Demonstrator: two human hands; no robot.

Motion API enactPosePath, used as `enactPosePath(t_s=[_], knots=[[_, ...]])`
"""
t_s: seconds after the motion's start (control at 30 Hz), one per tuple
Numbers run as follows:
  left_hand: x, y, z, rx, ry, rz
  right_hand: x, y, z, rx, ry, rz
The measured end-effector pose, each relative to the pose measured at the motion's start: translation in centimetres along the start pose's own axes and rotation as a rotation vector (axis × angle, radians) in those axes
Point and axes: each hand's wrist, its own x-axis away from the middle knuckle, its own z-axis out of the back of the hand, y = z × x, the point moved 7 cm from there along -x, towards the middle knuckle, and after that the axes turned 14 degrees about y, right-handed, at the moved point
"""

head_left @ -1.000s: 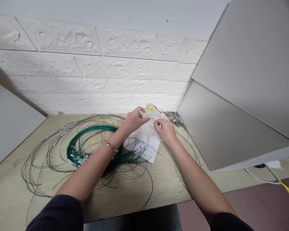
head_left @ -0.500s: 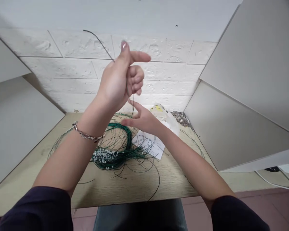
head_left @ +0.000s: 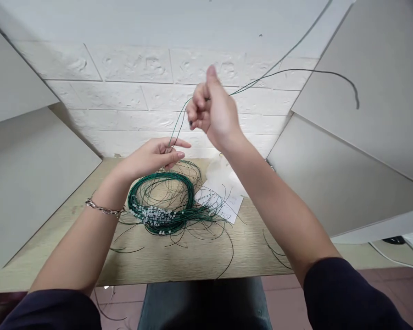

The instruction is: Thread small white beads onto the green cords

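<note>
My right hand (head_left: 215,110) is raised in front of the brick-pattern wall, its fingers curled around thin green cord (head_left: 249,85) and its thumb up. Two lengths of the cord stick out past it to the upper right, one bending down at its dark end. From that hand the cord slants down to my left hand (head_left: 151,156), which is lower and loosely closed about it, index finger and thumb extended. Just below my left hand, a coiled bundle of green cords (head_left: 190,187) with many small white beads (head_left: 154,214) lies on the table.
A written paper slip (head_left: 234,206) and a crumpled translucent bag (head_left: 223,176) lie right of the bundle on the wooden table (head_left: 179,266). Loose cord ends spread toward its front edge. Grey panels (head_left: 361,137) stand at both sides. A white cable (head_left: 392,261) runs at far right.
My left hand has dropped down and left from its raised position. My right hand has risen from near the bundle, and the cord now trails out to the upper right.
</note>
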Motion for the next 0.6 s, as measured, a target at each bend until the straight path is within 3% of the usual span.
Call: enactPosePath(t_s=[0.1, 0.2, 0.3, 0.43, 0.53, 0.6], knots=[[0.1, -3.4, -0.4, 0.09, 0.011, 0.084, -0.3, -2.4, 2.7, 0.104, 0.17, 0.111], [0.3, -7.3, -0.8, 0.039, 0.065, 0.137, 0.2, -4.8, 5.3, 0.145, 0.293, 0.184], [0.6, -10.1, -1.0, -0.093, 0.151, 0.06, 1.2, -7.1, 7.3, 0.133, 0.359, 0.272], [1.5, -11.8, -1.4, -0.289, 0.194, 0.006, 2.7, -10.4, 8.6, 0.108, 0.414, 0.38], [2.0, -11.6, -1.4, -0.38, 0.21, -0.031, 3.3, -12.8, 9.3, 0.073, 0.416, 0.438], [2.0, -11.6, -1.4, -0.402, 0.216, -0.063, 3.2, -13.8, 9.6, 0.191, 0.371, 0.413]])
